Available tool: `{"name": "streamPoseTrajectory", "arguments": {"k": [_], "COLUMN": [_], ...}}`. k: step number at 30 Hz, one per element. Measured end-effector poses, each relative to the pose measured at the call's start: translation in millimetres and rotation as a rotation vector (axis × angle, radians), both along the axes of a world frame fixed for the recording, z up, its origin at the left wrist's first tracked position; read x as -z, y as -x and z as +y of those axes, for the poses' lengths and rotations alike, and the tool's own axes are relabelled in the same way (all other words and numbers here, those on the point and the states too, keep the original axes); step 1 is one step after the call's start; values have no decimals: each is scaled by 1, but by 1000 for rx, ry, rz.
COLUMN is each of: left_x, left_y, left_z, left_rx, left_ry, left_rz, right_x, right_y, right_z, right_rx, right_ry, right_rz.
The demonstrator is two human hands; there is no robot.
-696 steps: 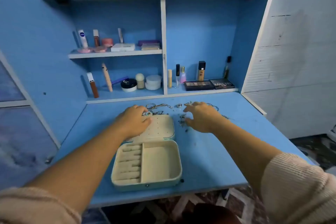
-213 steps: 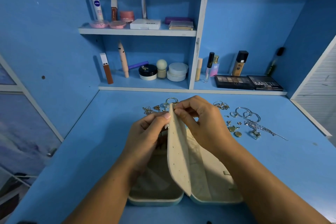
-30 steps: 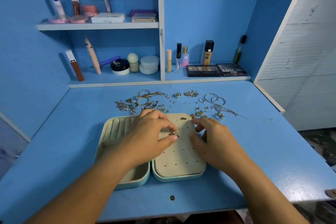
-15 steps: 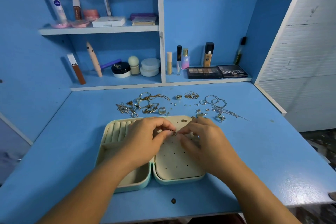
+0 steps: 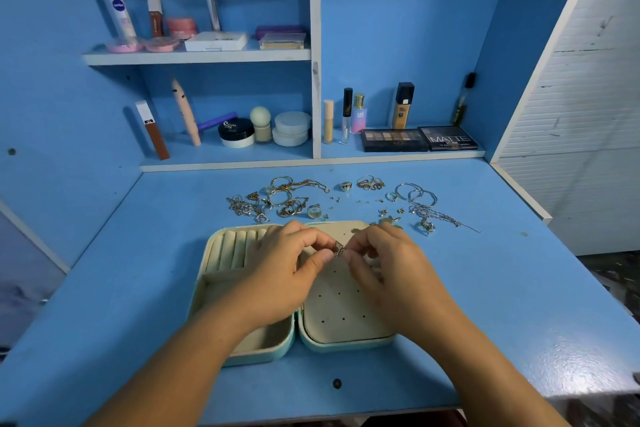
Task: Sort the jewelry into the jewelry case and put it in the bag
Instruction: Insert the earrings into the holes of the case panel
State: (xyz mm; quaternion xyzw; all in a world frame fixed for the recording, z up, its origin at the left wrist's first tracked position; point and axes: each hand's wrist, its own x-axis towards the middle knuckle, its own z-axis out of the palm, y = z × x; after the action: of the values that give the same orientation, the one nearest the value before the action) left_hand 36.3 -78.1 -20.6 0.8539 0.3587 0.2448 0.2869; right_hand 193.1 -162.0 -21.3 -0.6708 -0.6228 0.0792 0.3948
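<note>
Bottom centre of the frame there's a little dark spot [image 5: 336, 383] on the blue desk [image 5: 138, 288], just in front of the jewelry case [image 5: 258, 355]. The case lies open and flat in the lower middle, with a mint-green shell and cream lining. The left half has a plain tray at the near end and ring rolls [image 5: 235, 246] at the far end. The right half is a cream perforated panel [image 5: 339, 308].

Both forearms come up from the bottom edge and hide a good chunk of the case. The left hand [image 5: 284, 274] and right hand [image 5: 391, 274] meet over the far part of the panel. Each one's thumb and fingertips are curled in and pinch the same small gold piece [image 5: 338, 249], dead centre. It's too tiny to say exactly what it is.

Just past the case the loose jewelry [image 5: 277, 201] is scattered across the desk: gold rings and chains on the left, silver hoops [image 5: 415, 194] and a thin chain [image 5: 446, 220] on the right.

At the back are shelves of cosmetics, with two eyeshadow palettes [image 5: 394, 139] at middle right, a foundation bottle [image 5: 401, 106] behind them, and a Nivea tube [image 5: 120, 15] at upper left.
</note>
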Motion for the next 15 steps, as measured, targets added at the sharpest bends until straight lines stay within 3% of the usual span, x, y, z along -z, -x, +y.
{"name": "streamPoseTrajectory", "arguments": {"k": [7,11,15], "left_x": [2,-5,-11], "left_y": [1,0,3], "left_z": [-3,-8,-5], "left_rx": [-56,-25,-41], "left_ry": [87,258,303], "left_rz": [-64,-212,-296], "right_x": [1,0,0], "right_y": [0,1,1], "right_z": [-1,-1,0], "right_rx": [-37,-46,-44], "right_ry": [-21,-25,-15], "right_rz": [-31,-38,-38]}}
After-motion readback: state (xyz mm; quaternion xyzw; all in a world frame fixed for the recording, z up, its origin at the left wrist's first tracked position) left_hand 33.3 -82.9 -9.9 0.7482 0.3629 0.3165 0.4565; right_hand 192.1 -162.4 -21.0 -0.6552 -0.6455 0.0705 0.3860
